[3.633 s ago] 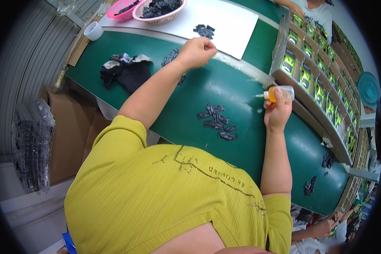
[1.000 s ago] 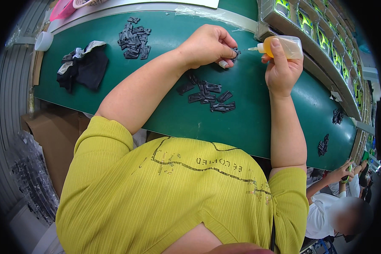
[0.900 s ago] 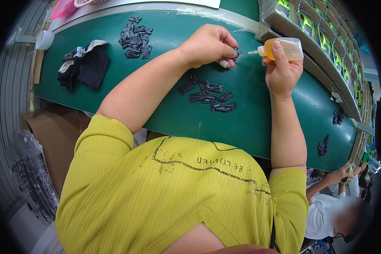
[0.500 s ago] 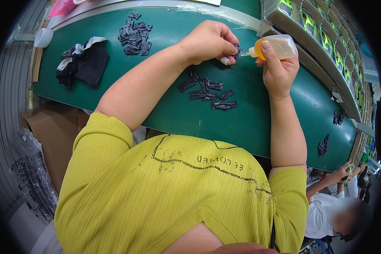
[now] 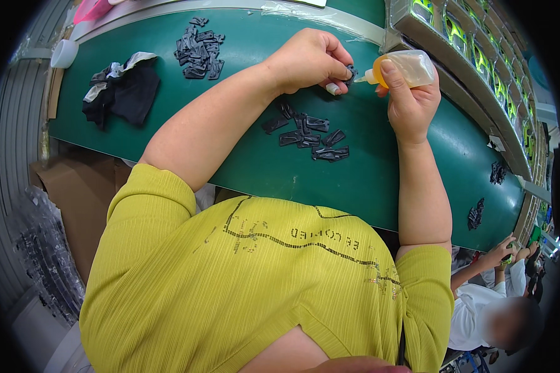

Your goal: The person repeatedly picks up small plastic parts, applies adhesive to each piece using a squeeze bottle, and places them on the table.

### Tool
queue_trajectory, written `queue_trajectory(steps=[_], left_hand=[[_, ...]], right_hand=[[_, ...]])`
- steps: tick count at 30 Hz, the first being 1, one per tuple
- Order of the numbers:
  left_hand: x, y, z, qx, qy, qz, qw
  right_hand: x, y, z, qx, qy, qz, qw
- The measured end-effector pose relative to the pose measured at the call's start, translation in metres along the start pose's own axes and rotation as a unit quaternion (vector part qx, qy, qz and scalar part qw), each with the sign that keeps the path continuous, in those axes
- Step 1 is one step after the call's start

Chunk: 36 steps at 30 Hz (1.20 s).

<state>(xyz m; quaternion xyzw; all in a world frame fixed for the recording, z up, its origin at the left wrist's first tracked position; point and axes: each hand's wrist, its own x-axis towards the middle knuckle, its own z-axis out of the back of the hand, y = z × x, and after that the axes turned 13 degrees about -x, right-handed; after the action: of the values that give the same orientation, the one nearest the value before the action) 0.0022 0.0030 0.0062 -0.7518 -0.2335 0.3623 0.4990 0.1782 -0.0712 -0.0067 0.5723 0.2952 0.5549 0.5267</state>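
Between the fingertips of my left hand point(image 5: 314, 62) is a small black plastic part point(image 5: 351, 75), partly hidden by the fingers. My right hand point(image 5: 412, 102) is wrapped round a translucent squeeze bottle point(image 5: 417, 67) with amber liquid near its nozzle end. The bottle lies nearly level, and its thin tip points left at the part, touching or almost touching it. Below my left hand, several loose black plastic parts point(image 5: 317, 125) lie on the green table point(image 5: 255, 161). A denser pile of similar parts point(image 5: 199, 53) sits farther left.
A black and white cloth point(image 5: 127, 93) lies at the left, near a white cup point(image 5: 64, 55). Along the right runs a rack point(image 5: 473, 81) holding bright green items. Two small dark clusters point(image 5: 476, 214) rest at the table's right end, where a person in white point(image 5: 473, 311) works.
Almost nothing differs. Both hands, the part and the bottle keep the same arrangement, with only a very slight shift in the picture.
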Motion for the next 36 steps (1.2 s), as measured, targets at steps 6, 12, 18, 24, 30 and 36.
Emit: queue_trajectory(steps=[6,12,18,24,30,36], left_hand=[[-0.001,-0.002,0.002,-0.016,0.001,-0.004,1.0],[0.006,0.0,0.01,-0.061,-0.061,-0.045,0.995],[0.064,-0.033,0.055,0.186,-0.258,-0.183,0.93],[0.064,-0.047,0.063,0.446,-0.32,-0.212,0.809],[-0.031,-0.037,0.056,0.379,0.097,-0.063,0.918],[-0.075,-0.013,0.045,0.465,0.083,-0.062,0.879]], right_hand=[[0.013,0.0,0.006,0.093,-0.042,-0.031,0.994],[0.011,-0.009,0.012,0.226,-0.082,-0.118,0.963],[0.012,-0.011,0.005,0.213,-0.07,-0.11,0.968],[0.024,-0.002,0.006,0.221,-0.057,-0.1,0.968],[0.017,-0.006,0.005,0.202,-0.104,-0.111,0.967],[0.007,-0.005,0.008,0.207,-0.078,-0.117,0.968]])
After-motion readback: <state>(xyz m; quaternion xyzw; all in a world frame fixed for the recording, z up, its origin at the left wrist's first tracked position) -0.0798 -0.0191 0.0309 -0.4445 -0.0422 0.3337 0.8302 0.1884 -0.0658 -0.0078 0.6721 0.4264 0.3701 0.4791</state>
